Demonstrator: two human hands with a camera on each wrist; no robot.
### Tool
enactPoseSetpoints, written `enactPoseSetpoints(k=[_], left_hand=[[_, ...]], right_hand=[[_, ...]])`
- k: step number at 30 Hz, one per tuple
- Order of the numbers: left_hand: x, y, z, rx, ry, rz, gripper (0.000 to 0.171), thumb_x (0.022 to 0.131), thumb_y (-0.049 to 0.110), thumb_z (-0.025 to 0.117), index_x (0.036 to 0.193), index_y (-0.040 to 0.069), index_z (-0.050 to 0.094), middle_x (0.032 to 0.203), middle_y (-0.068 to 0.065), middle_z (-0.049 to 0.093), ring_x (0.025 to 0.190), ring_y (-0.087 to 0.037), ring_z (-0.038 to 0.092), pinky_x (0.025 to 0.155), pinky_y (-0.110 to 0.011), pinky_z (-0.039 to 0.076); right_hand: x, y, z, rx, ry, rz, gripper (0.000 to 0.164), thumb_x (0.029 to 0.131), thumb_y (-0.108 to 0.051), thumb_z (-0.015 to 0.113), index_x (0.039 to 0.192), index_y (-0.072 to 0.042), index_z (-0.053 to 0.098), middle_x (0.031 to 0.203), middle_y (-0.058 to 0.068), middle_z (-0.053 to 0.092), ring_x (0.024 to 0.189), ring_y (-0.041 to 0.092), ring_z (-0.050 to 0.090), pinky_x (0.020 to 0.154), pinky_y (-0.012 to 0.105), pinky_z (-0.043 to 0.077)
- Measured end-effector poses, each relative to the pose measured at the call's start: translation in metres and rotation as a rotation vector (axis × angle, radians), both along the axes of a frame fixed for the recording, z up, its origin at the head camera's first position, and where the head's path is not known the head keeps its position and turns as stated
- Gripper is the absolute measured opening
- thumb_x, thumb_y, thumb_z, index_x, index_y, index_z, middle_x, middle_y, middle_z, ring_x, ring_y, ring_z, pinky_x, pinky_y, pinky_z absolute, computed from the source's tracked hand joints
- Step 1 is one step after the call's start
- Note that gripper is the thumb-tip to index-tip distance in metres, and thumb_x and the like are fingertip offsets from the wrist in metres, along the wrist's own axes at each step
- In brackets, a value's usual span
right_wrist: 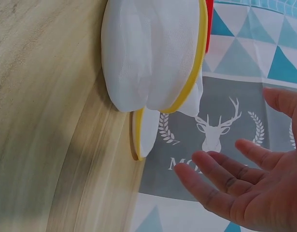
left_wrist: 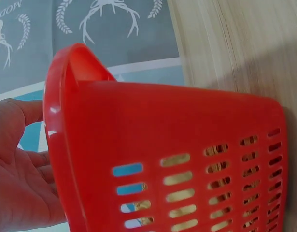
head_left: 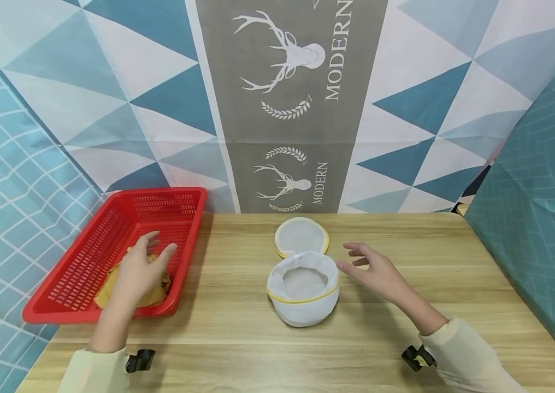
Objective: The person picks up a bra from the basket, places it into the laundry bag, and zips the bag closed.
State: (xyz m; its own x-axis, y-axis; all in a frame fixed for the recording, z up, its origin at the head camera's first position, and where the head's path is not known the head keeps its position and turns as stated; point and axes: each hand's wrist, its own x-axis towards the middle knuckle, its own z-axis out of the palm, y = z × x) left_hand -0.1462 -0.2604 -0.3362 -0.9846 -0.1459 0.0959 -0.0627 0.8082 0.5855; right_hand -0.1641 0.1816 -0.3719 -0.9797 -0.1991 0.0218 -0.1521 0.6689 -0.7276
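I see the two hands well apart, one over each side of the table (head_left: 238,349), with nothing gripped in either. On my head view the left hand (head_left: 139,273) hangs over the red basket (head_left: 192,245), its thumb and fingers spread; the left wrist view puts it beyond the basket's rim, and I cannot tell whether skin meets plastic there. Below that hand, inside the basket, lies a yellow-brown bundle (head_left: 153,295), partly hidden by the wrist. The basket sits at the table's far left corner and sticks out past the left edge.

The right hand (head_left: 375,273) is just beside the white mesh pouch (head_left: 304,311) — fingers loosely bent, thumb apart from them, and a gap to the pouch on my right wrist view. The pouch stands in the middle of the table, nearer the far edge than the near one, its mouth facing up and a yellow band running round it. Right behind it, close to the far edge, is a round mesh disc (head_left: 302,237) with yellow trim — I cannot tell if the two are joined.
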Motion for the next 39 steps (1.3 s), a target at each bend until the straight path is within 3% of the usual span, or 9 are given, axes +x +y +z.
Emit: enactPoseSetpoints(k=[24, 39], left_hand=[[0.003, -0.028, -0.005, 0.030, -0.030, 0.038, 0.077, 0.094, 0.052, 0.043, 0.143, -0.004, 0.025, 0.135, -0.032, 0.043, 0.122, -0.048, 0.042, 0.092, -0.060, 0.040], [0.005, -0.051, -0.009, 0.016, -0.054, 0.076, 0.078, 0.095, 0.050, 0.042, 0.142, -0.009, 0.023, 0.132, -0.036, 0.042, 0.120, -0.050, 0.043, 0.090, -0.061, 0.040]], right_hand=[[-0.001, -0.006, -0.017, -0.024, -0.015, 0.023, 0.056, 0.085, -0.039, 0.066, 0.131, -0.011, 0.050, 0.123, 0.021, 0.058, 0.107, 0.034, 0.060, 0.083, 0.043, 0.052], [-0.005, -0.012, -0.029, -0.055, -0.093, 0.058, 0.058, 0.086, -0.031, 0.067, 0.134, -0.006, 0.046, 0.121, 0.021, 0.057, 0.103, 0.030, 0.060, 0.079, 0.039, 0.052]])
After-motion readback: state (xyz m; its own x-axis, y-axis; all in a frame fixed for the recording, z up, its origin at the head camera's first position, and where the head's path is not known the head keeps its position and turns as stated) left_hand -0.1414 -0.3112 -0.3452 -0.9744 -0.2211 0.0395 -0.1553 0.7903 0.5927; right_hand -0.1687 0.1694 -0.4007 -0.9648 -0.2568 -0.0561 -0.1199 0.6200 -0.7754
